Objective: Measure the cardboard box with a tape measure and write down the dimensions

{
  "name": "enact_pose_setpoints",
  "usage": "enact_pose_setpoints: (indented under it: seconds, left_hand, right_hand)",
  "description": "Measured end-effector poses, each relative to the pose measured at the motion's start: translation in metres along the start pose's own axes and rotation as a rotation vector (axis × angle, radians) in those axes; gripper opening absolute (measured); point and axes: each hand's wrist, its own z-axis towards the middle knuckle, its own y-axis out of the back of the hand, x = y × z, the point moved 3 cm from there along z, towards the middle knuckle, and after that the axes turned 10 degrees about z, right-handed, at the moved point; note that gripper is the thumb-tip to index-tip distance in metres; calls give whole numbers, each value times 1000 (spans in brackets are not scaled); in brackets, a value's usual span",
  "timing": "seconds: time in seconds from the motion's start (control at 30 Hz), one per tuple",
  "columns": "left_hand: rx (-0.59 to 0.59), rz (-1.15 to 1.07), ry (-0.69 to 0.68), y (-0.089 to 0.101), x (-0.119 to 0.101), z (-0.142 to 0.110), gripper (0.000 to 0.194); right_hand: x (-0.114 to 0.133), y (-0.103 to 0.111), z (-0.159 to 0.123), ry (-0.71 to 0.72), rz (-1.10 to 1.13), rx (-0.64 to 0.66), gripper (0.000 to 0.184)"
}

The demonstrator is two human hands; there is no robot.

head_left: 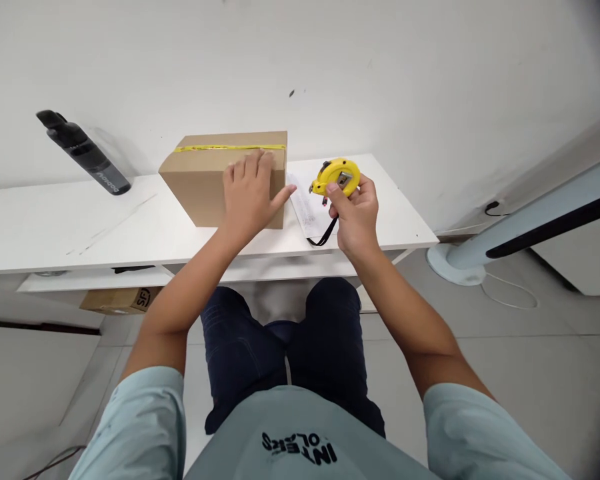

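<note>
A brown cardboard box (200, 190) with a strip of yellow tape along its top stands on the white table. My left hand (250, 190) lies on the box near its right end, fingers stretched out over the top and thumb apart. Off to the box's right, my right hand (355, 210) grips a yellow tape measure (337, 177) above the tabletop, its black wrist strap hanging down. No blade is seen drawn out. Beneath it, a white sheet of paper (305, 207) with handwriting rests on the table, partly hidden by the box and strap.
A dark bottle (87, 155) stands on the left of the white table (55, 220), by the wall. Below is a shelf, with another cardboard box (117, 300) under it. A pale upright appliance (525, 223) with a round base stands on the floor at right, near a cable.
</note>
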Motion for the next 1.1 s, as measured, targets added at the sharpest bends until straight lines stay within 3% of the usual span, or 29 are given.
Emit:
enact_pose_setpoints:
  seconds: [0.1,0.17,0.33,0.5,0.63,0.73,0.87,0.97,1.1]
  left_hand:
    - [0,-22,109,-19,-6,16,64]
    - [8,-18,165,-20,-10,21,64]
    - [99,2,123,11,-8,14,45]
    - [156,-2,-97,53,35,-18,29]
    - [215,-60,-190,72,76,-40,32]
    - [169,-53,-165,80,85,-47,35]
    - [14,-41,-177,93,61,-56,40]
    - [-108,-23,-207,105,45,-63,24]
    - [-171,-12,-220,113,43,-71,15]
  right_hand:
    - [-5,5,1,-25,10,-23,67]
    - [-3,5,0,-27,12,-26,67]
    - [11,4,3,15,53,-48,59]
    - [20,4,13,88,64,-12,52]
    - [22,-18,18,158,32,133,55]
    - [28,-50,6,172,42,291,62]
    - [47,-88,-30,86,105,446,62]
    - [63,-98,-57,3,130,521,58]
    - [67,-95,-73,-48,123,555,56]
